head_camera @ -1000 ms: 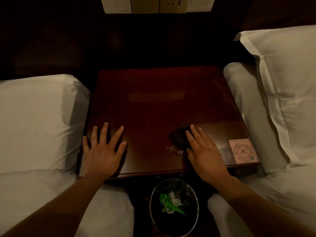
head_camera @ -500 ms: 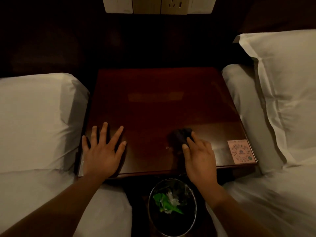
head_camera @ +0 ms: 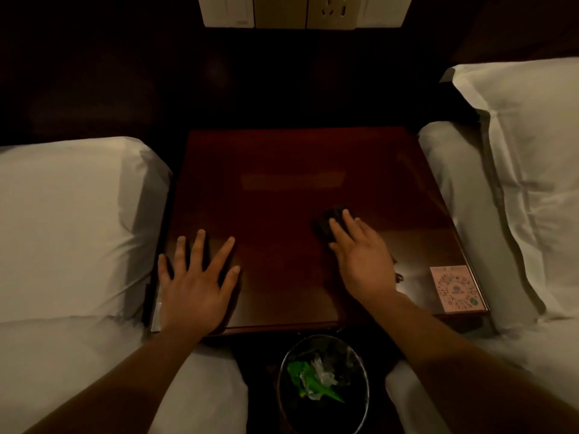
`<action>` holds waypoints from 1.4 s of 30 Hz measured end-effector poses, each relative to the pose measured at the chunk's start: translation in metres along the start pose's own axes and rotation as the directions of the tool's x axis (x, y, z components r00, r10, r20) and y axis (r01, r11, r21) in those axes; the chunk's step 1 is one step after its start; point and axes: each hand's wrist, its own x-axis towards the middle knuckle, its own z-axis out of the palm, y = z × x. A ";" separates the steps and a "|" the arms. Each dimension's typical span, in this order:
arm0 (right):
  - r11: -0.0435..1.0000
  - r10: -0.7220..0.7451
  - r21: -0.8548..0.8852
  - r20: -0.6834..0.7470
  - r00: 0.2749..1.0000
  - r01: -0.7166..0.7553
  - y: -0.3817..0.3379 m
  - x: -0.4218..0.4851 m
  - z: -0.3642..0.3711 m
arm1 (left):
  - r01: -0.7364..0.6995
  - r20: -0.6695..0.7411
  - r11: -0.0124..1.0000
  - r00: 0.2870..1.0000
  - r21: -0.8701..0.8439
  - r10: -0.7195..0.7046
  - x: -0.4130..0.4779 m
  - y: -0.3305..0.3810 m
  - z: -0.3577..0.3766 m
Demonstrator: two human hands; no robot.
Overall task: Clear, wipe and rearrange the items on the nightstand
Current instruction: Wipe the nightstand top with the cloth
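Observation:
The dark red-brown nightstand (head_camera: 282, 189) fills the middle of the head view, its glossy top bare except for a pink card. My left hand (head_camera: 194, 283) lies flat near the front left corner, fingers spread, holding nothing. My right hand (head_camera: 360, 258) presses down on a small dark cloth (head_camera: 326, 223) at the right of centre; the fingers rest flat on the cloth and cover its near half. A pink QR-code card (head_camera: 456, 288) lies in the front right corner, apart from my right hand.
White bedding (head_camera: 62, 220) flanks the nightstand on the left, and a white pillow (head_camera: 526, 170) on the right. A round bin (head_camera: 324, 383) with green and white litter stands on the floor below the front edge. A wall socket panel (head_camera: 304, 10) sits above the dark headboard.
My right hand has slid the dark cloth away from the front edge, toward the back and slightly right. The left hand has stayed flat in place.

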 end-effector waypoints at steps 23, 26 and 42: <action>0.944 -0.313 -0.079 0.089 0.946 0.320 -0.035 -0.047 0.020 | 0.001 -0.001 1.000 1.000 0.009 -0.001 0.003 0.000 0.002; 0.869 -0.471 -0.115 0.111 0.875 0.482 -0.052 -0.035 0.032 | 0.008 0.002 1.000 1.000 0.016 -0.008 0.003 0.001 0.000; 0.865 -0.466 -0.139 0.137 0.874 0.483 -0.135 0.006 0.042 | 0.093 -0.102 0.934 0.985 -0.345 -0.136 0.003 -0.005 -0.008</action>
